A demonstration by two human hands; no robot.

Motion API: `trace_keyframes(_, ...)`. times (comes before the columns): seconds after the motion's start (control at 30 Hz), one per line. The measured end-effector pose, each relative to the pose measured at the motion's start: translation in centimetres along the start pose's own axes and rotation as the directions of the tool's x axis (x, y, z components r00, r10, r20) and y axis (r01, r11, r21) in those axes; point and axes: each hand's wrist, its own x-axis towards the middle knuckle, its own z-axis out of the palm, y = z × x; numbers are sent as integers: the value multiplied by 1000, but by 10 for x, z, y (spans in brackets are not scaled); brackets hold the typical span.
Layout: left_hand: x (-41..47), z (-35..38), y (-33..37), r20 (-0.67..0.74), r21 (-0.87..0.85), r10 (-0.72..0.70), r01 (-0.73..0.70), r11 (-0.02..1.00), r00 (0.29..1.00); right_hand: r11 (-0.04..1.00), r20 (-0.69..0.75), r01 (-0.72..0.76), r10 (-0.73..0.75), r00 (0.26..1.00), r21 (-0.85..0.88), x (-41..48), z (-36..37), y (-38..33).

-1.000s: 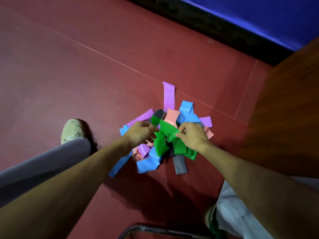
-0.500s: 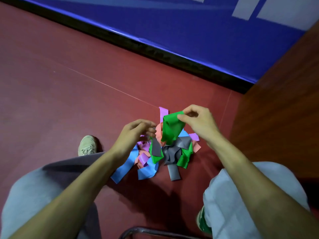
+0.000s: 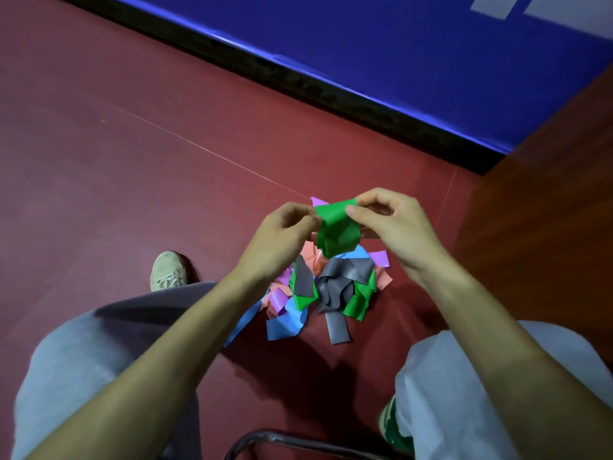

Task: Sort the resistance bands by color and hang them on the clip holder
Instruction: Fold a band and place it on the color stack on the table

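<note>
left hand (image 3: 282, 240) and right hand (image 3: 394, 227) pinch 1 green band (image 3: 336, 230) over the pile (image 3: 331, 287) on red floor (image 3: 132, 161), blue wall (image 3: 365, 38) beyond.

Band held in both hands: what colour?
Green band, solid, no pattern; head view shows it.

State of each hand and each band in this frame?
green band, crumpled, held above the pile by both hands.
left hand, pinching the band's left edge.
right hand, pinching its top right corner.
pile of bands, tangled, colours mixed, on the floor.
</note>
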Motion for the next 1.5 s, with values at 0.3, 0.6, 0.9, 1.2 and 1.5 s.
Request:
trace_keyframes(0.3, 15, -4, 3, -68, -104, -46, 39, 994, 997, 999, 98, 46, -48, 994, 17, 4, 1, -4)
trace_keyframes(0.6, 19, -13, -3, 263, 575, 538, -578, 579, 801, 996, 34, -73, 75, 997, -48, 5, -13, -1)
trace_keyframes(0.9, 19, -31, -7, 532, 557, 562, -762, 331, 633, 966, 550, 130, 15, 835, -223, 8, -19, 4)
trace_keyframes(1.2, 20, -40, -2, 502, 596, 554, -730, 335, 664, 881, 654, 264, 66, 753, -393, 8, -1, 7)
trace_keyframes(1.5, 20, -47, -4, 329, 631, 543, -608, 482, 773, 926, 425, 199, -47, 904, -321, 17, 5, 15)
